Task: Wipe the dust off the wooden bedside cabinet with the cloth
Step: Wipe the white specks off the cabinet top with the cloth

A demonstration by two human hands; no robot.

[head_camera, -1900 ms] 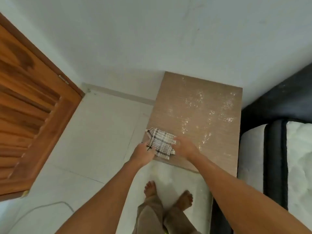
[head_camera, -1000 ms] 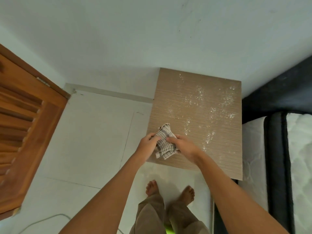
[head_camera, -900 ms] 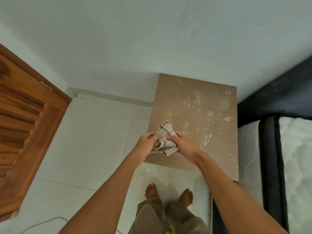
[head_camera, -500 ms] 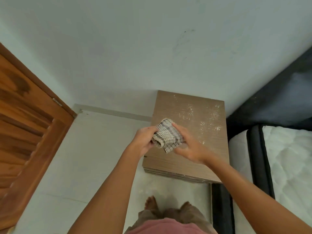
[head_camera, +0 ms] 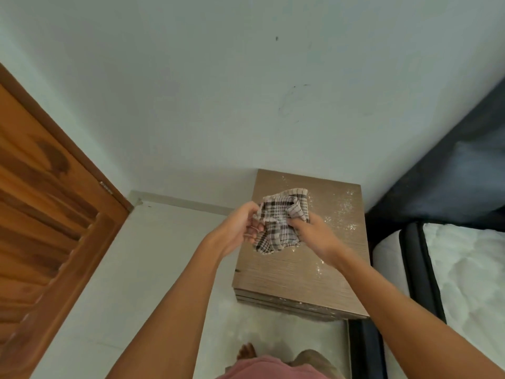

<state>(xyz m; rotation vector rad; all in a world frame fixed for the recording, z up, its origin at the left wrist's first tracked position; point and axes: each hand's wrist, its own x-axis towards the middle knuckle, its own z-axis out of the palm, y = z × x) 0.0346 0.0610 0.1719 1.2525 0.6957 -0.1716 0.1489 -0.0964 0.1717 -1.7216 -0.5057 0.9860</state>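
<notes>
We hold the cloth [head_camera: 278, 222] bunched between left hand [head_camera: 240, 228] and right hand [head_camera: 314, 233]. We should fold it into a flat pad, then sweep the cabinet [head_camera: 300, 272] dust [head_camera: 341, 212] from 1 o'clock.

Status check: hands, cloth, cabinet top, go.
Left hand and right hand both gripping checked cloth, held above cabinet. White dust on top, unwiped. Nothing in the way.

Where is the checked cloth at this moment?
In the head view, the grey-and-white checked cloth is held bunched between the left hand and right hand, above the dusty light-brown wooden bedside cabinet, left of the white mattress.
</notes>
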